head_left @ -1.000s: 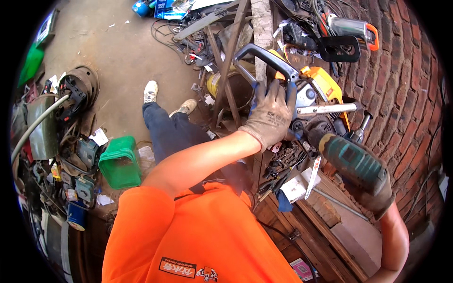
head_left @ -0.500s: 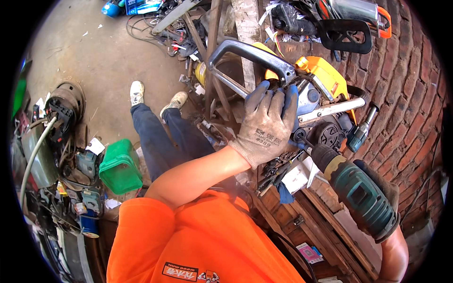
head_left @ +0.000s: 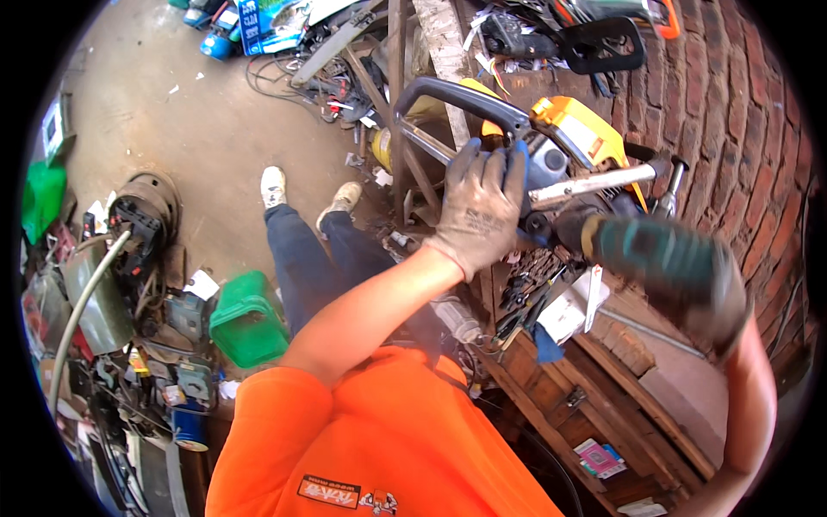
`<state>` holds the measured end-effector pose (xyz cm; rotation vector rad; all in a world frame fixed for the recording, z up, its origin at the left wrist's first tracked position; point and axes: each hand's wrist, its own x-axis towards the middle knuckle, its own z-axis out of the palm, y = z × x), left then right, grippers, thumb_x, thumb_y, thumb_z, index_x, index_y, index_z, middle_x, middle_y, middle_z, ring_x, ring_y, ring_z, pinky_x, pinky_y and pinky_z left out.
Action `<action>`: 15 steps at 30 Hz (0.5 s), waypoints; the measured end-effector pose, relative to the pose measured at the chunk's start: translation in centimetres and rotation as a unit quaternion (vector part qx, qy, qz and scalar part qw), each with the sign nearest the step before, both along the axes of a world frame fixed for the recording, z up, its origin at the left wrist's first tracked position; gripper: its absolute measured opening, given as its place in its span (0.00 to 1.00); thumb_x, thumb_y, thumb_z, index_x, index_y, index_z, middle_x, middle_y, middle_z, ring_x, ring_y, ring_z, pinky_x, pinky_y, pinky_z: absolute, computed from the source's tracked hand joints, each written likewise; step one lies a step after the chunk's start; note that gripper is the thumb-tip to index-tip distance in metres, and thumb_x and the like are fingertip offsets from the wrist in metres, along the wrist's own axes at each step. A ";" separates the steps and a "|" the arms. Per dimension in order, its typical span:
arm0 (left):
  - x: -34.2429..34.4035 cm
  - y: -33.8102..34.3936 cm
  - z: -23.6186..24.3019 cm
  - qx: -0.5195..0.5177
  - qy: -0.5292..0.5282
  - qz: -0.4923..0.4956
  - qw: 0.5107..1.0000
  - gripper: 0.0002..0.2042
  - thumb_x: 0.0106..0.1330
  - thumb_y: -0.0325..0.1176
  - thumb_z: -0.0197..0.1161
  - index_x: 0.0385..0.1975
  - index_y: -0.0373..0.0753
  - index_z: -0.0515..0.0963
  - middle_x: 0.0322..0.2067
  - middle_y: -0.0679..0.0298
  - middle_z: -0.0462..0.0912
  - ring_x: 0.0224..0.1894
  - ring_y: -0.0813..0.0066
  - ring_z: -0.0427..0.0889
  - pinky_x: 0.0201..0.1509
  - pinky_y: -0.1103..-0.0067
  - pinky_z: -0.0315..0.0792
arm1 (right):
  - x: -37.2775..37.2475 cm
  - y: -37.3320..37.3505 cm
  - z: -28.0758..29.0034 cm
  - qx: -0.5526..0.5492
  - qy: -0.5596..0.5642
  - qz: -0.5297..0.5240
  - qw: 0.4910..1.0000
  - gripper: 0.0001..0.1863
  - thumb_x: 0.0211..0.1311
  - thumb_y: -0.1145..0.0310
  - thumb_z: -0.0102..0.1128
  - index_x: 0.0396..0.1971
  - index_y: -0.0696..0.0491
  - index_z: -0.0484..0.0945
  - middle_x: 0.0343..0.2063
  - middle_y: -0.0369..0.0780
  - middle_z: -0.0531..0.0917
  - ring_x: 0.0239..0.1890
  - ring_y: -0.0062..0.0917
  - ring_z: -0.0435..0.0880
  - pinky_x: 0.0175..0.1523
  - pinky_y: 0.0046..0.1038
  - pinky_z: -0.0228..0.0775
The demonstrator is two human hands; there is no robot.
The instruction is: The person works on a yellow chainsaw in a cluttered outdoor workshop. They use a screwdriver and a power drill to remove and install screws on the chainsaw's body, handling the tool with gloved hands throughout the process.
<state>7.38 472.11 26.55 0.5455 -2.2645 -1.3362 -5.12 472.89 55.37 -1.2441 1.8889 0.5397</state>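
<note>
A partly stripped chainsaw (head_left: 551, 159) with a yellow cover (head_left: 579, 127) and a dark looped handle (head_left: 461, 93) stands in front of me. My left hand (head_left: 481, 207), in a grey and blue work glove, grips its body, fingers pressed together over it beside the handle's base. In my gloved right hand (head_left: 724, 310) is a green power drill (head_left: 646, 246), smeared by motion. The drill's nose points left at the saw's lower side, just beyond my left hand; whether its tip touches the saw I cannot tell. The right-hand fingers are mostly hidden behind the drill.
Below the saw, small tools and metal parts (head_left: 525, 280) lie on a wooden bench (head_left: 594, 379). A brick wall (head_left: 715, 164) rises on the right. At left are a green plastic bin (head_left: 250, 319) and piled machine parts (head_left: 159, 345). A second drill (head_left: 668, 202) lies behind the saw.
The drill has swung from slanting down to the right to nearly level, its rear end higher. My left hand stays on the chainsaw. The whole view has shifted slightly.
</note>
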 end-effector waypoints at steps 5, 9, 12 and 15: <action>-0.2 -0.9 1.8 -0.003 -0.081 -0.018 0.997 0.67 0.29 0.63 0.80 0.69 0.28 0.54 0.55 0.45 0.71 0.61 0.45 0.69 0.75 0.53 0.46 | -1.1 1.1 1.4 -0.003 0.027 -0.232 0.972 0.22 0.36 0.72 0.72 0.38 0.56 0.84 0.30 0.45 0.87 0.32 0.29 0.86 0.43 0.29 0.79; -1.9 -0.7 3.6 -0.026 -0.185 0.016 0.982 0.65 0.35 0.63 0.79 0.70 0.28 0.53 0.61 0.40 0.67 0.68 0.41 0.62 0.73 0.54 0.51 | 0.7 9.8 6.6 -0.200 -0.030 -0.401 0.893 0.22 0.44 0.75 0.72 0.44 0.57 0.83 0.31 0.39 0.87 0.31 0.26 0.84 0.43 0.30 0.79; -3.3 -0.6 4.0 -0.024 -0.227 0.003 0.974 0.63 0.37 0.64 0.78 0.70 0.27 0.55 0.61 0.38 0.67 0.66 0.42 0.65 0.71 0.57 0.56 | 4.0 21.8 9.9 -0.259 0.047 -0.563 0.784 0.26 0.51 0.75 0.68 0.55 0.57 0.79 0.43 0.38 0.84 0.38 0.24 0.81 0.47 0.28 0.74; -3.6 -1.2 5.7 -0.029 -0.263 -0.011 0.964 0.62 0.38 0.64 0.77 0.69 0.26 0.57 0.58 0.39 0.72 0.63 0.44 0.69 0.69 0.60 0.59 | 6.2 33.0 5.6 -0.464 -0.119 -0.533 0.697 0.35 0.51 0.70 0.69 0.63 0.57 0.74 0.52 0.40 0.80 0.43 0.26 0.79 0.49 0.31 0.71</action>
